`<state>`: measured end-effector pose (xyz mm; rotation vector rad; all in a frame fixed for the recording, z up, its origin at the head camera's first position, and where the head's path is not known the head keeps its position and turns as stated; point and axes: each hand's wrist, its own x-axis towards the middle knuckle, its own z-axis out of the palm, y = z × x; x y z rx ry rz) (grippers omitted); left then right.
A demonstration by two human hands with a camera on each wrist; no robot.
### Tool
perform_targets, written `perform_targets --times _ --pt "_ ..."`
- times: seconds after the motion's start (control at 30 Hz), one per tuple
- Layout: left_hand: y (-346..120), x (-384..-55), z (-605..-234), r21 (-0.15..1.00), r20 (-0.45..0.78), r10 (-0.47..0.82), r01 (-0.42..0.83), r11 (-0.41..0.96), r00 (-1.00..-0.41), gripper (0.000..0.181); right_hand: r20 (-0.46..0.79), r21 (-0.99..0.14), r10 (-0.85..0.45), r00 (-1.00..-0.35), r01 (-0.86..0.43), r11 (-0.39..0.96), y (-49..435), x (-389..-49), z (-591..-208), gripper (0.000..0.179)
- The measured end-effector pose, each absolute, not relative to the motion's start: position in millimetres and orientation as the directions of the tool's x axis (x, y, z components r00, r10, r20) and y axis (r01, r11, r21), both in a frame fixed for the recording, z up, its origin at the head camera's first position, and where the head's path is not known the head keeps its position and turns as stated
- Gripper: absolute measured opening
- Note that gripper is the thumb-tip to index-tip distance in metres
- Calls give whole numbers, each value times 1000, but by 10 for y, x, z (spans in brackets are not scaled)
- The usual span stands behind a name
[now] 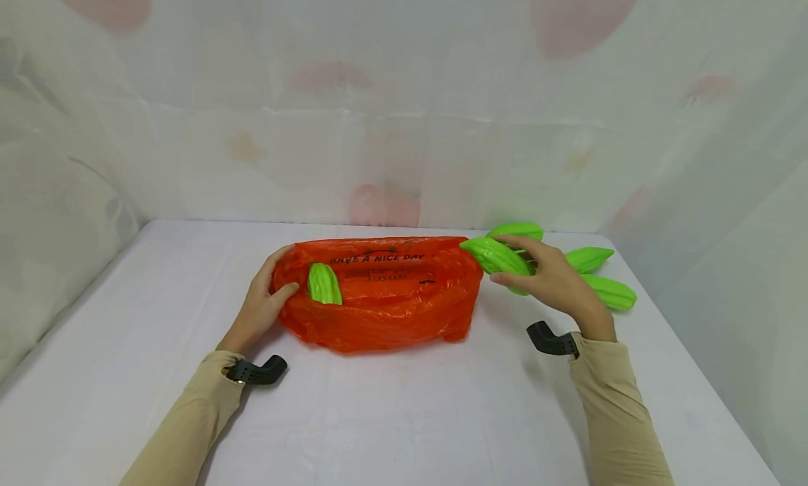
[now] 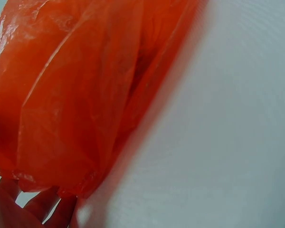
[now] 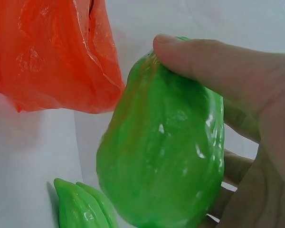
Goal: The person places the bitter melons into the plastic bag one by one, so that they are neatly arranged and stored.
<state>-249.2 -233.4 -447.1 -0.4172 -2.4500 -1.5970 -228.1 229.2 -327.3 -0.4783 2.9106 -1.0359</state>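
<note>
An orange-red plastic bag [image 1: 385, 325] lies with its mouth spread, printed "HAVE A NICE DAY" inside. At its left end my left hand [image 1: 259, 304] holds the rim, thumb toward the opening; the left wrist view has the fingers [image 2: 40, 204] at the bag's edge. One bright green, ridged bitter melon [image 1: 325, 284] is inside the bag, its lower part hidden by the front wall. My right hand [image 1: 555, 279] grips another bitter melon [image 1: 495, 254], its pointed tip overlapping the bag's right rim in the head view. The right wrist view shows the thumb across this melon [image 3: 161, 142].
More green bitter melons lie on the white table [image 1: 404, 416] around my right hand: one behind it [image 1: 520, 230] and others to its right [image 1: 609, 292]. A pale patterned sheet [image 1: 442, 156] hangs behind the table. Black wrist mounts [image 1: 259, 371] stick out from both sleeves.
</note>
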Motion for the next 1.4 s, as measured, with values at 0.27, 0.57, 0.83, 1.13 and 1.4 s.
perform_targets --times 0.27,0.57,0.83,1.13,1.4 --pt "-2341 -2496 -4486 857 304 129 330 396 -944 64 91 -624 -298 -950 -288 726 2223 -2259 -3244 65" --pt "-2355 -2496 -4472 854 303 133 331 402 -944 64 86 -703 -337 -938 -296 647 2152 -2238 -3234 64" --pt "-2358 -2505 -4470 852 339 141 368 374 -930 64 104 -739 -360 -927 -314 596 2014 -2240 -3291 63" --pt "-2366 -2503 -4470 856 309 135 337 393 -941 64 117 -756 -376 -919 -327 566 1810 -2262 -3381 62" --pt "-2335 -2498 -4470 861 333 137 360 359 -933 65 135 -728 -392 -910 -359 584 1674 -2253 -3377 63"
